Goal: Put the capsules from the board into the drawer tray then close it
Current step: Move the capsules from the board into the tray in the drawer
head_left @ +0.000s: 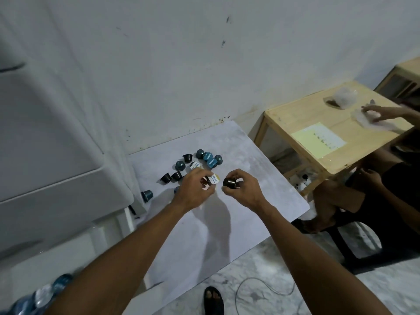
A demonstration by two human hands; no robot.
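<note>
A pale marbled board [261, 178] holds several coffee capsules, dark ones [165, 177] at the left and teal ones [212, 163] at the back. My left hand [193, 189] grips a capsule with a white and yellow lid [213, 179] just above the board. My right hand [244, 188] pinches a dark capsule [230, 182] beside it. One teal capsule [146, 195] lies at the board's left edge. At the bottom left, partly behind my left arm, blue and white capsules [45, 294] lie in what may be the drawer tray.
A white plastic drawer unit [45, 178] stands at the left against the wall. Another person sits at the right, hands on a low wooden table [318, 137] with a paper sheet and plastic bags. A foot in a sandal [213, 301] and a cable lie on the floor.
</note>
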